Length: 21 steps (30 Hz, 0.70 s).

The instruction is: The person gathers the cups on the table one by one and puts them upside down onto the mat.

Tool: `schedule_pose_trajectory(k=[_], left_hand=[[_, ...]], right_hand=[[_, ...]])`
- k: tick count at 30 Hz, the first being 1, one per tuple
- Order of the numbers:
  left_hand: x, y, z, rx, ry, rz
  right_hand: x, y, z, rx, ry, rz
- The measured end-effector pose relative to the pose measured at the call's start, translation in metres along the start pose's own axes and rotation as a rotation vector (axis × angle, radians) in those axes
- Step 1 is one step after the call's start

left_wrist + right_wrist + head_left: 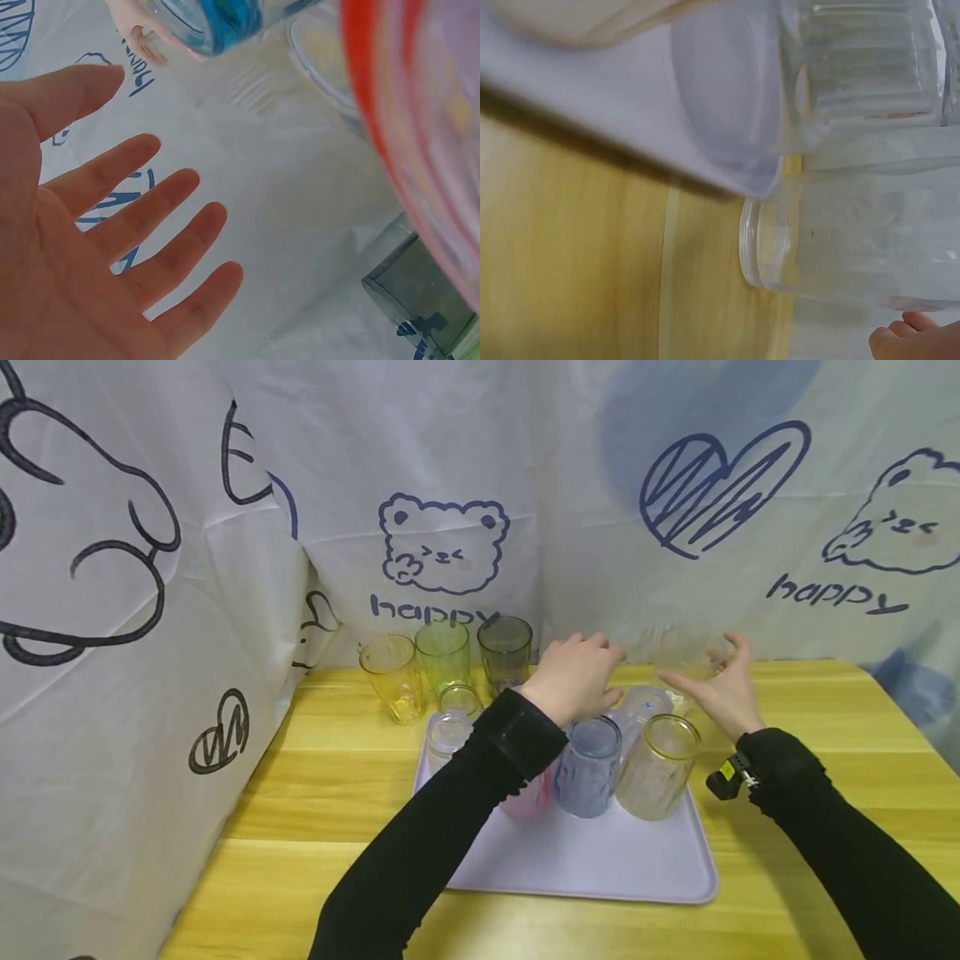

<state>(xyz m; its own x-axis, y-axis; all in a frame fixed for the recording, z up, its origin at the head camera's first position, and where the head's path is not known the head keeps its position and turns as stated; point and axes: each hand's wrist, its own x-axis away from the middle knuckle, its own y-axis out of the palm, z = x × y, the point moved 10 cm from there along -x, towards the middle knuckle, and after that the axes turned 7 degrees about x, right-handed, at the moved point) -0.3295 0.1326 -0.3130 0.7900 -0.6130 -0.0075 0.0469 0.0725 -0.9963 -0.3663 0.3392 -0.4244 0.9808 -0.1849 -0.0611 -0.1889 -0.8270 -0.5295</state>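
My left hand [576,678] hovers over the back of the lilac tray [585,860], fingers spread and palm empty. In the left wrist view that hand [127,202] shows straight, parted fingers. At the back right, my right hand [720,689] is beside a tall clear glass [684,652], thumb and fingers spread apart. This clear glass [855,232] stands upright on the table past the tray's corner in the right wrist view, with fingertips [907,336] right by its upper side. Upside down on the tray are a blue glass [589,768], an amber-tinted glass [658,768] and a pink glass [528,797].
Behind the tray's left side stand upright yellow [393,681], green [444,656] and dark grey [506,652] glasses. More clear glasses [450,735] sit on the tray's back left. A white printed cloth [570,568] hangs behind the wooden table [300,810].
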Motion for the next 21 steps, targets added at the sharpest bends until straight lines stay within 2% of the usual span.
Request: schedule_pose_trajectory(k=[4, 9, 21], left_hand=[[-0.006, 0.006, 0.001, 0.007, -0.011, -0.041], [-0.009, 0.010, 0.003, -0.001, -0.015, -0.073], [-0.004, -0.002, 0.002, 0.011, 0.007, -0.031]], right_hand=[[-0.006, 0.007, 0.003, -0.029, 0.030, -0.027], [-0.009, 0.009, 0.006, 0.013, 0.032, -0.026], [-0.006, 0.003, -0.002, 0.036, 0.016, -0.005]])
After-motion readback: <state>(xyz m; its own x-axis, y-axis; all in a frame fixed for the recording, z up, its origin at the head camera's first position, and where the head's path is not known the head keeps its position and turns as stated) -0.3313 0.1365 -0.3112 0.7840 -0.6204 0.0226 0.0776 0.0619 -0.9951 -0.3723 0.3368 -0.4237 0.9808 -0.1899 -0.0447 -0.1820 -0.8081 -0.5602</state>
